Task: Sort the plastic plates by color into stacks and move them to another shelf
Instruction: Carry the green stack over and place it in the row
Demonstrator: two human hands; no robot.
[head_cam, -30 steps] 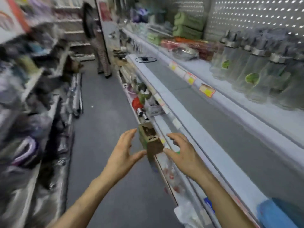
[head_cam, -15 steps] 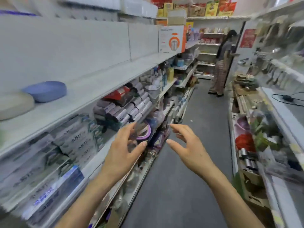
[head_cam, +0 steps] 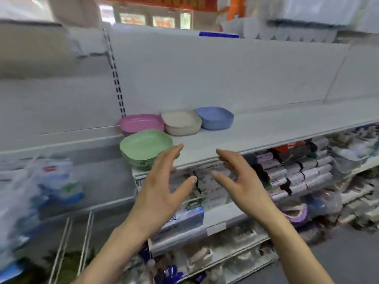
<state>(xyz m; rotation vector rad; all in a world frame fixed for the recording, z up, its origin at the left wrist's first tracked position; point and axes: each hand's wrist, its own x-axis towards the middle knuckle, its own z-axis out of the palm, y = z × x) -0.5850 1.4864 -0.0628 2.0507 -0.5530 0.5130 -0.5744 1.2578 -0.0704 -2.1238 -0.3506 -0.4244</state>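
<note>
Four sorted stacks on white shelf [head_cam: 256,132]. Green plate stack [head_cam: 146,147] at front edge; pink plate stack [head_cam: 141,123] behind it; beige plate stack [head_cam: 181,121] and blue plate stack [head_cam: 214,117] close together to the right. Left hand [head_cam: 162,187] in front of shelf, fingertips by green stack's right rim, contact unclear; fingers spread wide, nothing held. Right hand [head_cam: 240,181] beside it, apart from plates, fingers loosely bent, nothing held. Packaged goods [head_cam: 297,171] on shelf below.

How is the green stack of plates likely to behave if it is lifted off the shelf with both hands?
The green stack is probably stiff and light: thin plastic plates nested closely. Their smooth rims may let upper plates slide, so a low grip seems wiser. It sits at the front edge of the shelf, so a push could tip it off.
</note>
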